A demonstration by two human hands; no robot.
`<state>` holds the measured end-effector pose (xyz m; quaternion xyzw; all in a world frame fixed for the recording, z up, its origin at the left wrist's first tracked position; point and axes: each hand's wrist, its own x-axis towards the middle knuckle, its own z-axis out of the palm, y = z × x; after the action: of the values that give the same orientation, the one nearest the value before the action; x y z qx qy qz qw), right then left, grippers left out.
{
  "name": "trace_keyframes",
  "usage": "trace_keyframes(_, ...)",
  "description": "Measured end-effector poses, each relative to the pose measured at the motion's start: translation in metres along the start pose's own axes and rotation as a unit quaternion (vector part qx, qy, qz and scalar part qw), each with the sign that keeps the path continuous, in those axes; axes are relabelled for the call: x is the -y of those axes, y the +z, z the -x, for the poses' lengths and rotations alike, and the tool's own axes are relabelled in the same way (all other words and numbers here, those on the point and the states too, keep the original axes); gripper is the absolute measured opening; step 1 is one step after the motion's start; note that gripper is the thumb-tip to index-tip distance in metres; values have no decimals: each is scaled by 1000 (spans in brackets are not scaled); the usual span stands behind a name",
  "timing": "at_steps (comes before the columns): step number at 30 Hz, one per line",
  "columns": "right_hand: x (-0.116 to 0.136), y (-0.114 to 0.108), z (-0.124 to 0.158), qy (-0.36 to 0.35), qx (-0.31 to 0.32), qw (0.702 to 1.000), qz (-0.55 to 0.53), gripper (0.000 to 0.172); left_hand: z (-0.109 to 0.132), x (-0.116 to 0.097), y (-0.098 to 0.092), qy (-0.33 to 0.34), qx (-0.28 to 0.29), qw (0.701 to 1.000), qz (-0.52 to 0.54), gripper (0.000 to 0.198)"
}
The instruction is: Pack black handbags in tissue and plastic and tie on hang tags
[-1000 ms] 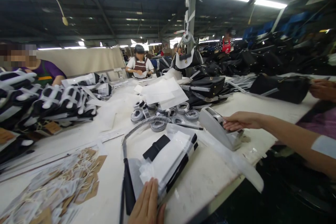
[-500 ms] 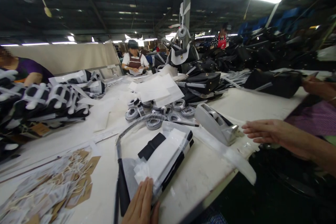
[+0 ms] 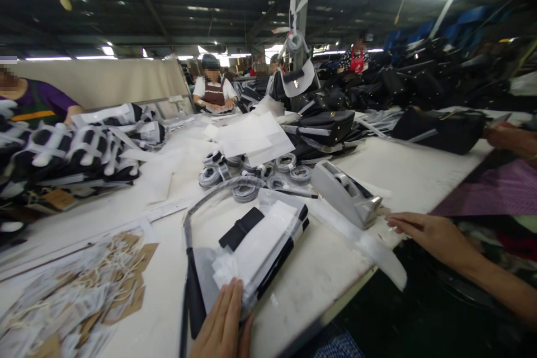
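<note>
My left hand (image 3: pixel 224 324) lies flat, fingers together and stretched out, on the near end of a black bag wrapped in white paper and clear film (image 3: pixel 260 240); the bag's long strap (image 3: pixel 188 235) curves round its left side. My right hand (image 3: pixel 423 232) reaches in from the right with fingers extended. Its fingertips are at the table edge, just right of the grey tape dispenser (image 3: pixel 344 193). A white strip (image 3: pixel 369 246) trails from under the dispenser over the table edge, just left of that hand.
Coiled grey straps (image 3: pixel 251 176) and white paper sheets (image 3: pixel 251 137) lie behind the bag. Brown hang tags (image 3: pixel 75 291) cover the near left. Wrapped black-and-white bags (image 3: pixel 75 148) pile up at left, black handbags (image 3: pixel 327 126) at the back. Other workers sit at left (image 3: pixel 29 100), far (image 3: pixel 212 89) and right (image 3: pixel 509 137).
My right hand came off the tape dispenser and drew back right and down to the table edge. My left hand stayed flat on the wrapped bag.
</note>
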<state>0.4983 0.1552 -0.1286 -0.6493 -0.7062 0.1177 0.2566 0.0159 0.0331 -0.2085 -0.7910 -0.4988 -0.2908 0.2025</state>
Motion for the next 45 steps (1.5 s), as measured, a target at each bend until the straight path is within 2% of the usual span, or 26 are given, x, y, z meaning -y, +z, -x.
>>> trace_keyframes(2,8,-6,4,-67,29,997,40,20,0,-4,-2,-11,11,1000,-17,70)
trace_keyframes(4,27,-9,4,-162,68,983,55,23,1,-9,-5,-19,25,999,-31,69)
trace_keyframes(8,97,5,-9,-339,149,928,42,29,1,-18,-16,-61,64,995,-35,54)
trace_keyframes(11,165,27,-24,-412,240,879,10,22,-4,-24,-25,-109,81,991,-8,43)
trace_keyframes(15,242,61,-44,-504,345,792,2,21,-14,-28,-30,-161,63,984,34,40)
trace_keyframes(18,285,89,-61,-562,387,731,15,23,-15,-30,-29,-187,52,980,49,41)
trace_keyframes(21,316,118,-77,-589,413,693,33,22,-11,-32,-25,-199,45,977,62,39)
trace_keyframes(25,346,154,-87,-609,448,650,79,11,-6,-33,-17,-211,38,973,87,40)
trace_keyframes(30,366,183,-84,-646,445,596,173,12,-2,-34,-12,-214,8,971,105,40)
trace_keyframes(38,385,196,-75,-664,418,565,255,16,-5,-30,-15,-234,-1,967,98,38)
trace_keyframes(42,391,202,-74,-676,402,549,281,16,-5,-27,-10,-202,29,972,117,38)
trace_keyframes(45,397,204,-73,-679,405,533,301,14,-4,-26,-5,-190,24,975,116,36)
